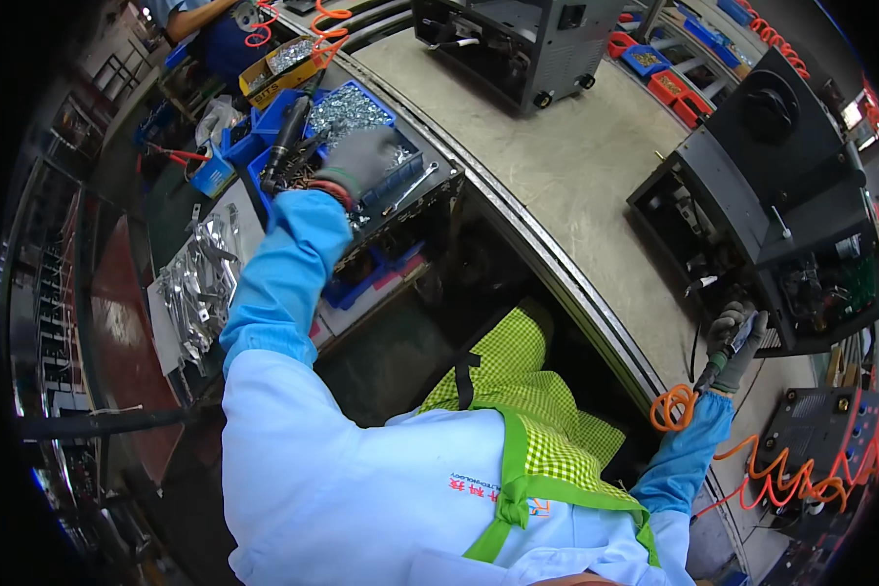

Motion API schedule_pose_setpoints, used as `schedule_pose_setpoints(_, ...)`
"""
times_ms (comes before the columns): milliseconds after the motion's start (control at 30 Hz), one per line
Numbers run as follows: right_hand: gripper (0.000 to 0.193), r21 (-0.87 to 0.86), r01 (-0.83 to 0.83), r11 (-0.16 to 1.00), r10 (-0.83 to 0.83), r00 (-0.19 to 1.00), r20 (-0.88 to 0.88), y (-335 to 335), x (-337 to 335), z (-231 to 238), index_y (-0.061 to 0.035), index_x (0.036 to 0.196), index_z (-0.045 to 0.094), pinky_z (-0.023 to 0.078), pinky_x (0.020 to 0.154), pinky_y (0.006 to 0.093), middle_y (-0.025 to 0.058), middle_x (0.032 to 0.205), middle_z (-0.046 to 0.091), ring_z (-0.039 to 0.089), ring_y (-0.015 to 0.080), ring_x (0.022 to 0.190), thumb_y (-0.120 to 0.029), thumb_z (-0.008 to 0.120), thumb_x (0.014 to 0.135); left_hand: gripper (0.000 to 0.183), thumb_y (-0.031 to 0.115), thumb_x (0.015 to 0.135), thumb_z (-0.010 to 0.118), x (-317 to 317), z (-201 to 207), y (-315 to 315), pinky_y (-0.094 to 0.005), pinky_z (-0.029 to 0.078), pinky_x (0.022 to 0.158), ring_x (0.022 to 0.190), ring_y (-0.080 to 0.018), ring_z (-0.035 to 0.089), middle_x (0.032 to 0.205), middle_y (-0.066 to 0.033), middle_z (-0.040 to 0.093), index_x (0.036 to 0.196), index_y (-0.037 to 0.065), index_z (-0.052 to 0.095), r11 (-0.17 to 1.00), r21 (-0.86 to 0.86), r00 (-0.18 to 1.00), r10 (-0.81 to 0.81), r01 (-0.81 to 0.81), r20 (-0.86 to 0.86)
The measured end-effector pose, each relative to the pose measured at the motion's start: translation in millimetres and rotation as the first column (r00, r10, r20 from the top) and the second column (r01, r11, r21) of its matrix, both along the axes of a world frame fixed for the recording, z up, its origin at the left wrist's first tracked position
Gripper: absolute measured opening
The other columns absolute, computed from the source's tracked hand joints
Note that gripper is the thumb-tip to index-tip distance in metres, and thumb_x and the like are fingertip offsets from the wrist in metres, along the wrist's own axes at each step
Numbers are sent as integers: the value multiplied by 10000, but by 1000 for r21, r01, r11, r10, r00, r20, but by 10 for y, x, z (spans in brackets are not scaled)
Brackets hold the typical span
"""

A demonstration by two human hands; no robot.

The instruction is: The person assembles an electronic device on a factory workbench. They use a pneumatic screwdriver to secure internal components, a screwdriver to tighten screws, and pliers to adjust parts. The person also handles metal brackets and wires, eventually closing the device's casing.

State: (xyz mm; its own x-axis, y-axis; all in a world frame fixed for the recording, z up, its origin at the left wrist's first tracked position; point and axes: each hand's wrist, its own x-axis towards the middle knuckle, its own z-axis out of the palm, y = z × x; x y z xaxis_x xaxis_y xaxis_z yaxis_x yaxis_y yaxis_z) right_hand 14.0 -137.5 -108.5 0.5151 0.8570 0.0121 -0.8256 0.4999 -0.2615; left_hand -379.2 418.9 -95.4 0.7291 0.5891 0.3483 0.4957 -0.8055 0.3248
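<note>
From where I stand, the left hand point(361, 159) is at the blue trays point(397, 178) of small metal parts point(347, 105). Its fingers are blurred, so I cannot tell how open they are, or whether they hold something. The trays sit beside the table point(566, 166), perhaps for easy reach. The right hand point(737, 337) has its fingers curled around one dark tool point(717, 367), near the open case point(728, 186), probably to keep it handy. I count two cases on the table, and one spanner point(412, 188).
</note>
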Motion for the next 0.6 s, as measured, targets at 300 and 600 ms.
schedule_pose_setpoints(300, 237, 17, 15, 1000, -15, 1000, -18, 97, -27, 17, -102, 944, 555, 509, 769, 355, 33, 878, 486, 546, 127, 782, -337, 589, 932, 210, 130, 838, 539, 771, -443, -388, -442, 536, 789, 919, -345, 666, 974, -164, 688, 954, 54, 697, 995, 51, 796, 101, -88, -597)
schedule_pose_setpoints(600, 234, 9, 189, 982, -189, 982, 14, 175, -290, 183, -109, 968, 538, 526, 711, 316, 25, 878, 490, 554, 126, 778, -334, 591, 929, 174, 133, 804, 564, 722, -388, -452, -436, 507, 824, 933, -357, 642, 936, -184, 674, 914, 79, 687, 999, 5, 911, 34, -34, -411)
